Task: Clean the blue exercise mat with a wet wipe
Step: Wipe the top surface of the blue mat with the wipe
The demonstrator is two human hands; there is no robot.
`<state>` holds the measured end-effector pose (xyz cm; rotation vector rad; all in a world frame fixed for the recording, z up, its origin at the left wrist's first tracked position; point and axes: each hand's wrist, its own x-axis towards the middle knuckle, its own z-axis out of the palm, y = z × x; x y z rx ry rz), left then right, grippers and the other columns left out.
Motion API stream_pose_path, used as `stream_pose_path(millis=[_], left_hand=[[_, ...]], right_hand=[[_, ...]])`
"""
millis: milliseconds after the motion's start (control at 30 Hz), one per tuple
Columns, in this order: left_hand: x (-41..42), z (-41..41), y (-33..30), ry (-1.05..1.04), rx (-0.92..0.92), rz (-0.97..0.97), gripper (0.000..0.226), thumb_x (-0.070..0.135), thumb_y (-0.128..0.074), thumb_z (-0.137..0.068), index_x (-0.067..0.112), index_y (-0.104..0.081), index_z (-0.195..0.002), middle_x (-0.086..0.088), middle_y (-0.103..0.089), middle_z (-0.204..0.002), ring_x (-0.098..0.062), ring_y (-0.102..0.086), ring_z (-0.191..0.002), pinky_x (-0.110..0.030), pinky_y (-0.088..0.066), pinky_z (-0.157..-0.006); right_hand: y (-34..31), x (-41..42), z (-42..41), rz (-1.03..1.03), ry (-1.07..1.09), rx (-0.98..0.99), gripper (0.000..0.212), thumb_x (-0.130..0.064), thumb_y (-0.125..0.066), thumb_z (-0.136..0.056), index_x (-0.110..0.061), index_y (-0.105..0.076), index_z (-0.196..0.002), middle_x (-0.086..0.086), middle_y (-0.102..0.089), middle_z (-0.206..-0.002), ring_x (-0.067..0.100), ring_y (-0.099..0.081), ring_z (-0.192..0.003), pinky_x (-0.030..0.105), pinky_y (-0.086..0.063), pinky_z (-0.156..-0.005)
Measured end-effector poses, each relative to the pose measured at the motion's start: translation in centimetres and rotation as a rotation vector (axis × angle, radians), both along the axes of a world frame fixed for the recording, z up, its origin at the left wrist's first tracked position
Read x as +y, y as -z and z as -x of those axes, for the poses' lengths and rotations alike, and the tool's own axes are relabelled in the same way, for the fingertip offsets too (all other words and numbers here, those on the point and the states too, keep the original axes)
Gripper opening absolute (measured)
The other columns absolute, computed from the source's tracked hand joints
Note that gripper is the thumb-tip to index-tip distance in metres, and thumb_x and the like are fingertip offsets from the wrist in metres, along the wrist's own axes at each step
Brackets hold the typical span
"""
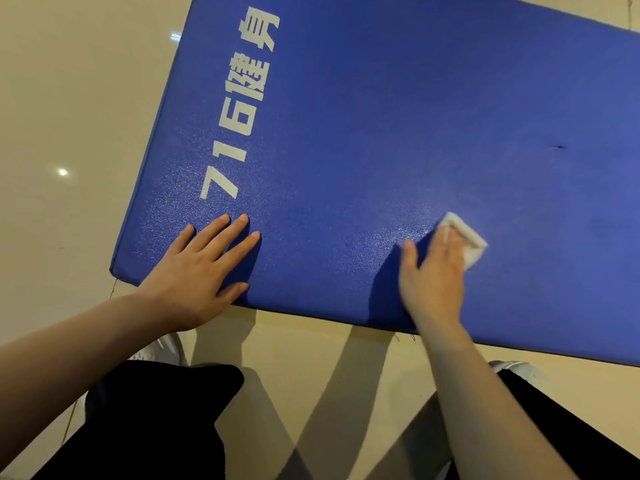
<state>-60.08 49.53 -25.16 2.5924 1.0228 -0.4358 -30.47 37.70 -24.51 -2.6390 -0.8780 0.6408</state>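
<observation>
While left hand braces, right hand presses wipe, mat near-edge.

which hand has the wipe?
The right hand: its fingers press the white wipe onto the mat. The left hand lies flat and bare.

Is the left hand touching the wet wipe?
Apart. Head view: left hand lies flat on the blue mat; the wet wipe sits under the right hand.
</observation>
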Motion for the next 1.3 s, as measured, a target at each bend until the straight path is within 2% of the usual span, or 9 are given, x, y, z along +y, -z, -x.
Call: stream_pose_path(millis=[100, 167, 267, 367, 567, 667, 1000, 1133, 1300], left_hand=[[0.1, -0.4, -0.5, 0.015, 0.034, 0.022, 0.078, 0.067, -0.014, -0.085, 0.029, -0.012, -0.153, 0.006, -0.003, -0.157, -0.023, -0.007, -0.145, -0.047, -0.008, -0.111], [0.1, -0.7, -1.3, 0.034, 0.036, 0.004, 0.074, 0.063, -0.024, -0.087, 0.026, -0.026, -0.151, 0.002, -0.017, -0.154, -0.032, -0.03, -0.141, -0.051, -0.021, -0.106], [0.9, -1.0, -2.0, -0.008, 0.064, 0.073, 0.076, 0.065, -0.023, -0.084, 0.033, -0.013, -0.152, 0.009, -0.003, -0.157, -0.024, -0.015, -0.149, -0.047, -0.016, -0.114], [1.8, -1.5, -3.2, -0.066, 0.007, 0.054, 0.072, 0.057, -0.042, -0.085, 0.026, -0.035, -0.15, -0.002, -0.031, -0.157, -0.03, -0.032, -0.143, -0.052, -0.035, -0.107], [4.4, -1.9, -3.4, -0.165, 0.103, 0.081, 0.088, 0.072, -0.021, -0.077, 0.031, -0.011, -0.155, 0.001, -0.006, -0.163, -0.024, -0.006, -0.15, -0.046, -0.015, -0.119], [5.2, -2.1, -3.4, -0.183, 0.087, 0.099, 0.089, 0.075, -0.016, -0.076, 0.032, -0.015, -0.154, 0.0, -0.011, -0.163, -0.025, -0.011, -0.149, -0.047, -0.019, -0.118], [11.9, -6.9, -1.8, -0.48, -0.083, -0.02, 0.071, 0.068, -0.021, -0.091, 0.036, -0.012, -0.154, 0.003, -0.005, -0.164, -0.02, 0.0, -0.15, -0.057, -0.004, -0.116], [12.9, -6.8, -0.2, -0.434, 0.084, -0.001, 0.079, 0.077, 0.0, -0.081, 0.04, 0.02, -0.148, 0.009, 0.026, -0.159, -0.017, 0.021, -0.147, -0.058, 0.01, -0.114], [13.1, -6.1, 0.7, -0.381, 0.106, 0.019, 0.076, 0.077, 0.018, -0.07, 0.042, 0.04, -0.134, 0.014, 0.049, -0.141, -0.015, 0.037, -0.14, -0.053, 0.023, -0.109]], right_hand=[[-0.6, 1.8, 0.3, 0.039, 0.037, -0.009, 0.072, -0.045, -0.039, -0.102, -0.008, -0.008, -0.156, 0.007, -0.007, -0.163, 0.027, -0.012, -0.149, 0.048, -0.028, -0.115], [-0.5, 3.0, 3.7, 0.002, -0.168, 0.022, 0.076, -0.047, -0.039, -0.101, -0.009, -0.003, -0.156, 0.007, -0.002, -0.164, 0.026, -0.006, -0.15, 0.041, -0.017, -0.119], [-0.6, 4.5, 9.3, -0.024, -0.559, 0.072, 0.075, -0.048, -0.037, -0.101, -0.012, -0.001, -0.156, 0.001, 0.006, -0.164, 0.018, 0.008, -0.151, 0.028, 0.001, -0.118], [-0.4, 5.3, 10.4, -0.066, -0.733, 0.06, 0.07, -0.047, -0.035, -0.103, -0.012, -0.007, -0.156, 0.001, 0.0, -0.165, 0.019, 0.002, -0.151, 0.034, -0.007, -0.121], [-0.2, 5.7, 0.9, -0.112, -0.28, 0.097, 0.074, -0.053, -0.042, -0.097, -0.017, -0.015, -0.156, 0.004, -0.016, -0.162, 0.024, -0.018, -0.147, 0.044, -0.028, -0.115], [-0.1, 6.0, -1.5, -0.056, -0.043, 0.089, 0.078, -0.057, -0.035, -0.097, -0.015, -0.009, -0.157, 0.002, -0.007, -0.164, 0.023, -0.011, -0.15, 0.049, -0.026, -0.117], [0.4, 10.3, 9.9, -0.138, -0.774, 0.133, 0.083, -0.064, -0.02, -0.092, -0.014, -0.012, -0.157, 0.0, -0.005, -0.164, 0.012, 0.005, -0.149, 0.028, 0.007, -0.116], [1.5, 10.2, 4.7, -0.178, -0.599, -0.106, 0.074, -0.062, -0.027, -0.094, -0.017, -0.028, -0.153, 0.001, -0.028, -0.159, 0.018, -0.02, -0.148, 0.038, -0.02, -0.117], [0.8, 9.7, 0.3, 0.034, -0.203, -0.041, 0.089, -0.076, -0.009, -0.084, -0.026, 0.004, -0.156, -0.009, 0.007, -0.163, 0.011, 0.006, -0.15, 0.042, -0.021, -0.121]])
